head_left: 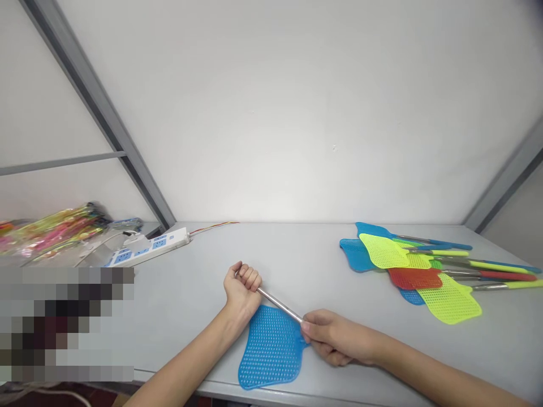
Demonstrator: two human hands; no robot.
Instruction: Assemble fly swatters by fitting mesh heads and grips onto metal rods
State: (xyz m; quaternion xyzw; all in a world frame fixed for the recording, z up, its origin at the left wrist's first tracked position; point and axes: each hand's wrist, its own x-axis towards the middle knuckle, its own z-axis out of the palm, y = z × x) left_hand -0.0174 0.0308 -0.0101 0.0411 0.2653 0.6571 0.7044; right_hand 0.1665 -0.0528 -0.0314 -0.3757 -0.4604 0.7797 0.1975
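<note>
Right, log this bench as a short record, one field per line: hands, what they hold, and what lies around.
Left hand: closed around one end of a metal rod
Right hand: gripping the rod's other end, beside the swatter head's neck
Between forearms: blue mesh swatter head
Right side: pile of swatters; blue, yellow, red, green visible
Left side: white power strip, plastic-wrapped bundles

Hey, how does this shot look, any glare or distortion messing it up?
Head view: the smooth white back wall glows brightest around its middle; the slim silver metal rod between left hand and right hand catches highlights. Same head view: grey metal posts splay outward, suggesting wide-angle distortion; a pixelated block hides the lower left.
</note>
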